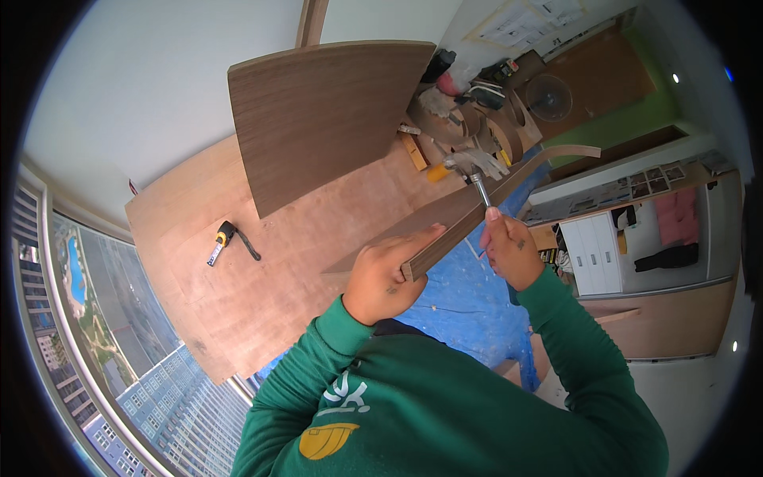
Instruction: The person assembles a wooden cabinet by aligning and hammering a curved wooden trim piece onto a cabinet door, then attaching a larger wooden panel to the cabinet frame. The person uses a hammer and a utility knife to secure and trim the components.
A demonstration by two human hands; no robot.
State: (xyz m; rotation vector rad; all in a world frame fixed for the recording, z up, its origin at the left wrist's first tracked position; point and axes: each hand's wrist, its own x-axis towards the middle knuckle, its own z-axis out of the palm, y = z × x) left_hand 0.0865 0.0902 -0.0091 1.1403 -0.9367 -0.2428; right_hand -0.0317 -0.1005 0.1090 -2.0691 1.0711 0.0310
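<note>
My left hand [385,278] is wrapped round the near end of a dark wood-grain board [447,240], which stands on its edge with the narrow side up. At the far end a thin strip of edge banding [584,150] curls away from the board. My right hand [513,250] grips a claw hammer [481,191] by its handle. The hammer's head is over the board's narrow edge; whether they touch, I cannot tell. Beyond my left hand, a larger wood-grain panel [334,119] stands upright on the plywood worktop [199,294].
A tape measure [226,234] lies on the worktop at the left. Coiled strips [509,137], a work glove [434,102] and other tools crowd its far right corner. Blue sheeting [465,330] covers the floor, a fan [548,97] stands far right, and a window [119,318] borders the left.
</note>
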